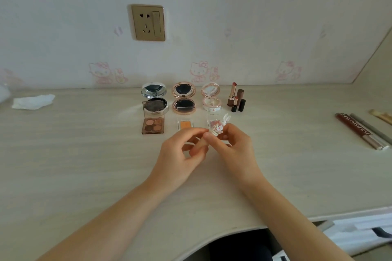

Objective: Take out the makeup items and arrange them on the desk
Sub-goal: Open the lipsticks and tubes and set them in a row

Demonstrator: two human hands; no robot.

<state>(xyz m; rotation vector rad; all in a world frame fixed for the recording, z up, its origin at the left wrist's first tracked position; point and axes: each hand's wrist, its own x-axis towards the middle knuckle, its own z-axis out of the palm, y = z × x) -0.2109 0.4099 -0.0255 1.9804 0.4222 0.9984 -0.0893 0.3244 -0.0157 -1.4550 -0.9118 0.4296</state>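
Hands meet at the centre of the frame, just above the pale wood-grain desk (pixel 84 154). My right hand (pixel 235 146) curls its fingers round the base of a small rabbit-topped item (pixel 220 126), a white rabbit figure with pink trim standing up from it; what kind of makeup it is I cannot tell. My left hand (pixel 182 150) comes in from the left with thumb and forefinger pinched towards the same little piece, touching it at its lower left edge, the other fingers loosely curled below.

Just above my hands, in the middle of the frame, the items stand in two rows. In the back row, near the wall, from left to right: an open silver compact (pixel 153 97), an open rose-gold compact (pixel 183 98), an open pale pink compact (pixel 211 97), and a cluster of lipsticks (pixel 236 98), one uncapped and upright. In the nearer row: a four-pan eyeshadow palette (pixel 153 123) with its clear lid raised, touching the silver compact behind it, then a small orange blush pan (pixel 185 124), then a clear case (pixel 214 116) partly hidden behind the rabbit piece.

At the right edge of the frame several long tubes and pencils (pixel 360 131) lie side by side on the desk, well apart from the rows. At the left, a crumpled white tissue (pixel 32 101) lies on the desk. A gold wall socket (pixel 147 22) sits in the upper middle, on cartoon-cat wallpaper (pixel 275 38).
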